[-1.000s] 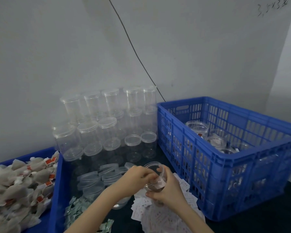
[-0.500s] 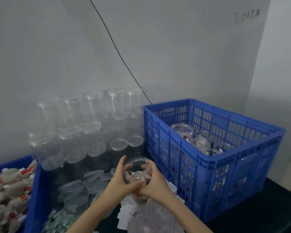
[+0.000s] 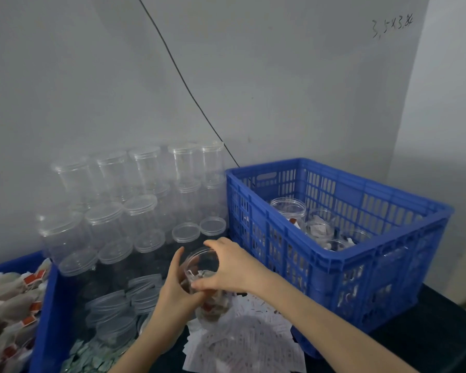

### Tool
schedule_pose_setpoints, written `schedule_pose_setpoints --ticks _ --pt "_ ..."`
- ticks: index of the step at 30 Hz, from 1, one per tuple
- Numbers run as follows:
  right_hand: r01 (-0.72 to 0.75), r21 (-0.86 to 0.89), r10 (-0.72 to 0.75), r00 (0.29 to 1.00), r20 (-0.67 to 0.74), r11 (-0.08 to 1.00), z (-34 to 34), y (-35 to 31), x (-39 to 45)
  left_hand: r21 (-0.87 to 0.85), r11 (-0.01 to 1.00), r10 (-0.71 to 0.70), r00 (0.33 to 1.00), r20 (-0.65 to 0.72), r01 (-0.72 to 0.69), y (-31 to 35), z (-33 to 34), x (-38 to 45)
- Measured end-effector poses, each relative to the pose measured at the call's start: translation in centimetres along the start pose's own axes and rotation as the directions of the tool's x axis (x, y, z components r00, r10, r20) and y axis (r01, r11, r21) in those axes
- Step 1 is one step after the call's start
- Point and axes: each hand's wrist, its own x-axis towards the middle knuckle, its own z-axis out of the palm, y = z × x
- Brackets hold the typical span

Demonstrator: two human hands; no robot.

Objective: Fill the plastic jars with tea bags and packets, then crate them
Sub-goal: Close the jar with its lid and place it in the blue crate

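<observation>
A clear plastic jar (image 3: 209, 305) with tea bags inside is held upright above the table, just left of the blue crate (image 3: 334, 254). My left hand (image 3: 176, 289) wraps around the jar's left side. My right hand (image 3: 226, 265) reaches over from the right, its fingers curled on the jar's open rim. Filled jars (image 3: 288, 211) stand inside the crate. A pile of white packets (image 3: 248, 343) lies under the jar. Tea bags with red tags (image 3: 8, 305) fill a blue bin at the left.
Stacked empty lidded jars (image 3: 135, 200) stand against the grey wall. Loose clear lids (image 3: 113, 310) and small green packets (image 3: 92, 356) lie on the dark table in front of them. A black cable (image 3: 183, 82) runs down the wall behind the crate.
My right hand has moved from the jar's side to over its rim. The jar stays gripped in my left hand, and the camera has swung slightly.
</observation>
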Motion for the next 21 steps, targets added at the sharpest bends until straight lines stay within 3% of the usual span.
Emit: schedule_pose_setpoints --ticks 3,6,13,18,21 --pt "0.034 -0.177 -0.039 0.999 -0.023 0.984 -1.8 -1.3 0.3 0.008 0.998 0.067 0.998 -0.008 -0.067 0.7 0.3 -0.3" --pt "0.022 -0.254 -0.058 0.989 -0.136 0.967 -4.4 -2.4 0.1 0.045 0.984 0.173 0.984 -0.034 -0.171 1.5 0.3 -0.5" --pt "-0.103 -0.186 0.014 0.903 -0.43 0.977 -14.2 -2.0 -1.6 0.195 0.98 0.032 0.999 0.015 -0.034 0.3 0.4 -0.6" --pt "-0.246 -0.143 0.106 0.776 -0.621 0.959 -19.6 1.1 -3.6 0.272 0.958 0.063 0.99 0.127 -0.095 1.7 1.7 0.5" --pt "-0.348 -0.165 0.168 0.749 -0.641 0.923 -20.9 3.4 -4.4 0.258 0.957 0.088 0.982 0.169 -0.13 2.9 2.7 1.6"
